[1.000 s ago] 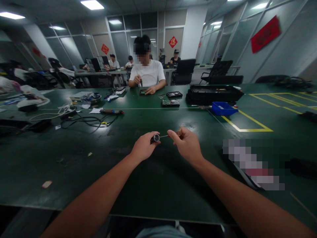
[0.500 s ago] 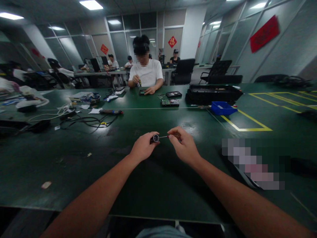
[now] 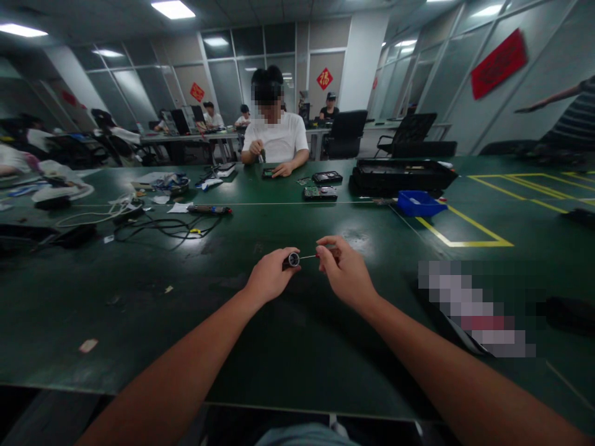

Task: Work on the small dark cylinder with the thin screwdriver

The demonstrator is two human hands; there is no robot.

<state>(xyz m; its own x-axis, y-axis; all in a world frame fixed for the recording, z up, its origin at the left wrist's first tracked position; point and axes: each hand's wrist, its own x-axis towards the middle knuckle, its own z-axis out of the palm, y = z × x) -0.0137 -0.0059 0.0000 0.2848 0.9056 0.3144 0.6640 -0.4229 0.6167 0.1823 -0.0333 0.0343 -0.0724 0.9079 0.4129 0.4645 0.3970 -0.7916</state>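
Observation:
My left hand (image 3: 269,272) is closed around a short dark cylinder with a silver ring at its end (image 3: 292,259). That round end faces me, and its kind is unclear. My right hand (image 3: 346,269) pinches the red handle of a thin screwdriver (image 3: 308,256). Its narrow metal shaft points left, and the tip reaches the side of the cylinder near the ring. Whether the tip sits in a screw is too small to see. Both hands are just above the green table (image 3: 297,347).
Opposite, a co-worker (image 3: 275,133) works on a small device. Hard drives (image 3: 320,193), a black case (image 3: 402,176) and a blue tray (image 3: 419,203) lie beyond my hands. Cables (image 3: 162,228) and a pen-like tool (image 3: 210,210) are at left, a blurred-out flat object (image 3: 474,313) at right.
My right fingers have shifted slightly on the screwdriver, with the index finger lifted a little. A person in a striped top has come into view at the far right, one arm stretched out.

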